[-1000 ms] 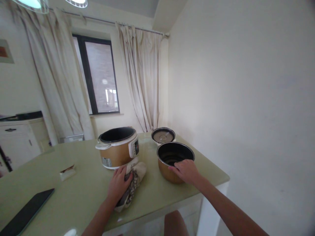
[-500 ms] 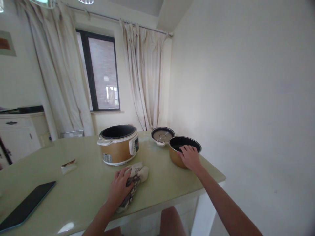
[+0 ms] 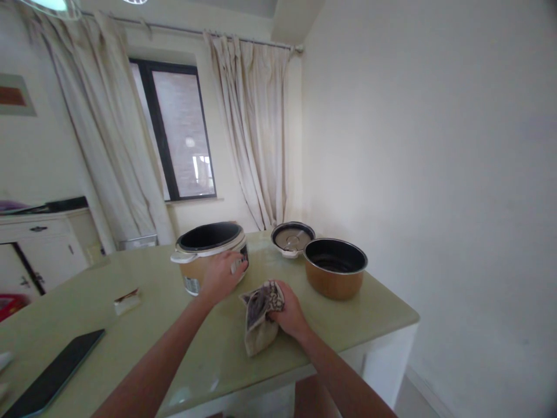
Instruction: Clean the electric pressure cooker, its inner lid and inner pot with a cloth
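My left hand [image 3: 223,275] is at the front of a gold and white rice cooker body [image 3: 191,268], fingers stretched out by its control panel. Whether it presses on the surface I cannot tell. The cooker has no lid on and its dark inside shows. In my right hand [image 3: 290,310] is a bunched beige and grey patterned cloth [image 3: 261,325], gripped just above the table. To the right stands the gold inner pot [image 3: 335,283], upright, with a black inside. Behind it lies the round lid [image 3: 293,238], its inner side up.
On the pale green table [image 3: 174,371] a dark tablet [image 3: 58,371] lies at the left, with a small white packet [image 3: 127,301] beyond it. A bare wall [image 3: 435,191] runs along the right. Behind the table are curtains [image 3: 256,133] and a window.
The inner pot has moved right and back, and my right hand has let go of it. The cloth has passed from my left hand to my right. My left hand has moved up to the cooker.
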Tool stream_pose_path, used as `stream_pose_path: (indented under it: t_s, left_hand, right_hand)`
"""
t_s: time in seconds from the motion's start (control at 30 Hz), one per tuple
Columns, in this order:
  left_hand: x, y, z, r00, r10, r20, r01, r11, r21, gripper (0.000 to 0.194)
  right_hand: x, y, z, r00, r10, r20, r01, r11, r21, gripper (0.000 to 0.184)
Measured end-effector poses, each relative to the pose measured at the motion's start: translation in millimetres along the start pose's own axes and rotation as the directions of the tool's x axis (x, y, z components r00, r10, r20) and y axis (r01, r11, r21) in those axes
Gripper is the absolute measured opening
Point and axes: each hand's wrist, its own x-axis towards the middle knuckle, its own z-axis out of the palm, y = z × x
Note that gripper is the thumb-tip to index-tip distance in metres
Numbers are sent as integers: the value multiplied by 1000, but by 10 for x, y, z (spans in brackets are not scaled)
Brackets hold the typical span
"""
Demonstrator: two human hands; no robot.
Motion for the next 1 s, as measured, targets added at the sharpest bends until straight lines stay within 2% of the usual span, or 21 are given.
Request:
stream_pose_path:
  t_s: [0.03,0.07,0.1,0.17,0.23,0.33,0.43,0.53,0.73,0.87,0.93,1.0]
  left_hand:
    - [107,-104,-82,990,-41,-137,62,986,155,51]
    - [205,-203,-146,972,-78,-221,139,951,277,59]
    - [290,-292,-191,971,-109,-212,183,912,368,66]
    - [416,-423,-234,973,-192,-125,229,851,473,67]
    - [484,-484,-237,963,-266,-40,250,829,501,65]
    - [475,-474,-239,950,-308,-43,291,831,473,68]
    - [348,-410,-285,956,-271,-112,293,848,443,69]
    - [155,-332,-381,960,-233,-156,278,863,421,65]
    - [-289,-193,-606,970,-170,-173,225,898,379,56]
    - [-563,-128,-699,979,-88,-182,145,933,330,52]
    - [-665,-91,-709,980,-59,-192,116,946,302,52]
    - [-731,-56,-693,979,-39,-200,93,959,269,52]
  right_hand:
    - [-25,20,-22,999,33,-33,-32,999,18,65]
    - [-49,28,-39,997,57,-58,-54,997,48,62]
    - [-69,26,-50,995,69,-74,-63,995,79,60]
    - [-94,9,-62,992,72,-99,-59,991,122,59]
    - [-95,-5,-68,989,79,-127,-60,987,148,59]
    - [-64,1,-72,977,131,-170,-103,981,162,62]
    - [-22,17,-67,964,184,-190,-163,980,118,64]
    - [7,23,-70,964,186,-192,-171,981,90,62]
    - [-79,49,-98,966,159,-204,-111,967,227,74]
    - [-239,101,-81,975,150,-161,-108,965,241,69]
    - [-248,78,-101,966,182,-186,-129,955,266,67]
    - [-127,-54,-168,938,213,-274,-128,947,296,67]
